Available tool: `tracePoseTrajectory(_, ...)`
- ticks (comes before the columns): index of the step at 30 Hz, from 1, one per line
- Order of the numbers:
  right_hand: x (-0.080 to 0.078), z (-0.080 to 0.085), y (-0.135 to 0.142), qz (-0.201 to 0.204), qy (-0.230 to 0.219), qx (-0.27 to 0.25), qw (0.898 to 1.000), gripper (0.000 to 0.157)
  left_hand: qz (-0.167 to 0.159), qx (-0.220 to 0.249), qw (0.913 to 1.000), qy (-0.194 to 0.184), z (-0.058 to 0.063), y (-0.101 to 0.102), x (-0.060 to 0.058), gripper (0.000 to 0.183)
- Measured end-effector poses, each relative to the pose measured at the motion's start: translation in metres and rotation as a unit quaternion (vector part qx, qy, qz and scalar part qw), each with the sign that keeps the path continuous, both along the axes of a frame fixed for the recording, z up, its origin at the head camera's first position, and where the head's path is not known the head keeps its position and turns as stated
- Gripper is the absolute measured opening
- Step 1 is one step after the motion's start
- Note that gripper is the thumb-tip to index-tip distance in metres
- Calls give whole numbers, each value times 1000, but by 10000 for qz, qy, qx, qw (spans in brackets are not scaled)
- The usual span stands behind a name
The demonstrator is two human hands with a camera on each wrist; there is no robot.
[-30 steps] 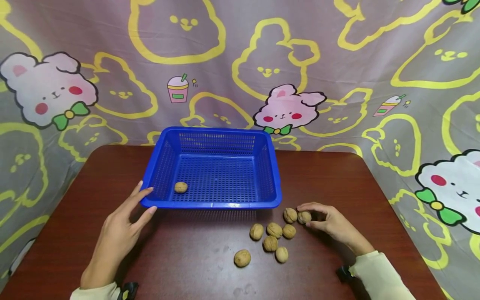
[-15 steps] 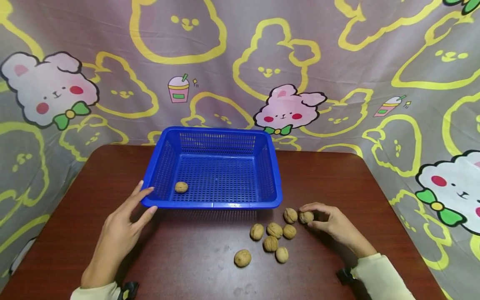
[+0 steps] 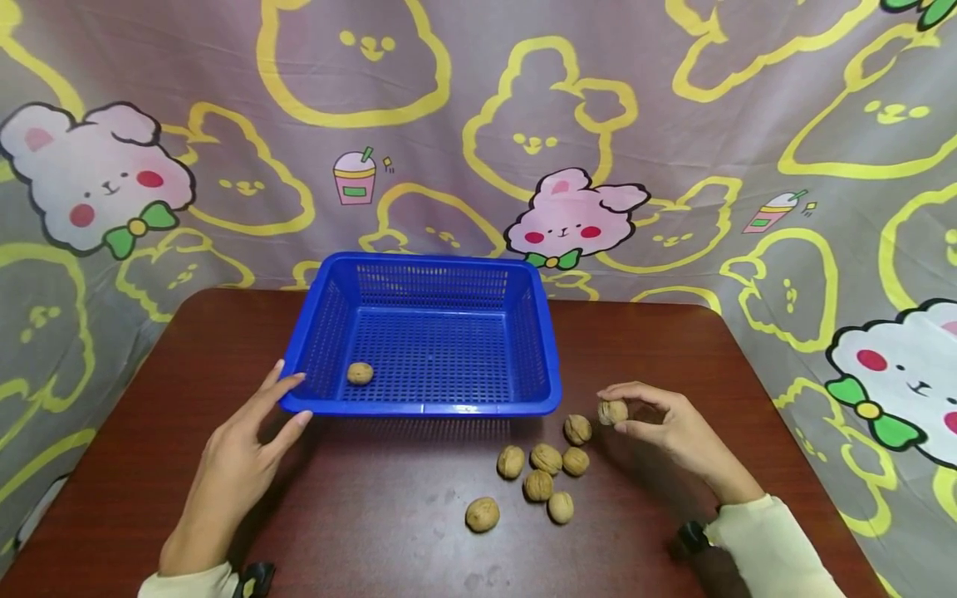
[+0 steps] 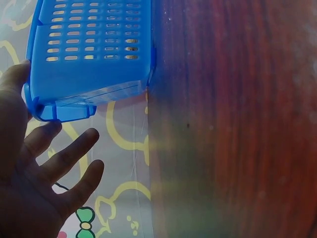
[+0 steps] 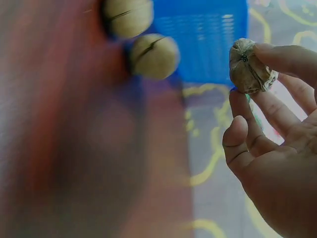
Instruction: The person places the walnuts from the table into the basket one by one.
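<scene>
While loose walnuts (image 3: 538, 487) lie on the table (image 3: 374, 531), a right hand (image 3: 679, 428) pinches one walnut (image 3: 613, 412) just above it, a fingertip hold that its round shape could defeat; beyond, the basket (image 3: 422, 409), touched by an outspread left hand (image 3: 242, 453), might slide if bumped.

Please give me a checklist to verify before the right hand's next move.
1. Right hand pinches a walnut: ok.
2. Held walnut is off the table: ok.
3. Left hand touches the basket: ok.
4. Room in the basket: ok, one walnut inside, near front left.
5. Held walnut above the basket: not ok, it is to the right.
6. Left hand's pressure on the basket: cannot tell.
</scene>
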State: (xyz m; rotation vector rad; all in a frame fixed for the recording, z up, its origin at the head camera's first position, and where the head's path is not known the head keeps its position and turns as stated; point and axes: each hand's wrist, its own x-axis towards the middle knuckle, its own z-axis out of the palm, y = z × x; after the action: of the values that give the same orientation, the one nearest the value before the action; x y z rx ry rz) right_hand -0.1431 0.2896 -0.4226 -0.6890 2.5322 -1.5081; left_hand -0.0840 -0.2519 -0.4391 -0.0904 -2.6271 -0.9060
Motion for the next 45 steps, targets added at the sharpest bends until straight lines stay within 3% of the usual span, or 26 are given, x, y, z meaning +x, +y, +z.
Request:
tracePoseTrajectory(7, -6, 36, -24, 184, 170, 23, 9997, 36, -8, -16, 10000, -93, 1, 1, -1, 50)
tracePoseTrajectory(13, -20, 62, -58, 597, 135, 78, 9981, 39, -1, -2, 10000, -84, 0, 0, 0, 50)
tracePoseTrajectory(20, -41, 80, -103, 1346, -116, 59, 9908, 35, -32, 50, 10000, -44, 0, 1, 0, 51)
tracePoseTrajectory(26, -64, 97, -141, 1640, -608, -164, 9844, 34, -41, 64, 10000, 12, 1, 0, -1, 51)
tracePoseTrajectory(33, -97, 95, -192, 2027, -1508, -674, 9652, 35, -2, 78, 9999, -104, 1, -1, 1, 51)
tracePoseTrajectory(37, -117, 92, -220, 2193, -1457, -487, 9635, 35, -17, 119, 9999, -89, 0, -1, 0, 51)
tracePoseTrajectory(45, -148, 70, -269, 2223, -1267, 413, 9658, 33, -33, 128, 9998, -136, 0, -1, -1, 52)
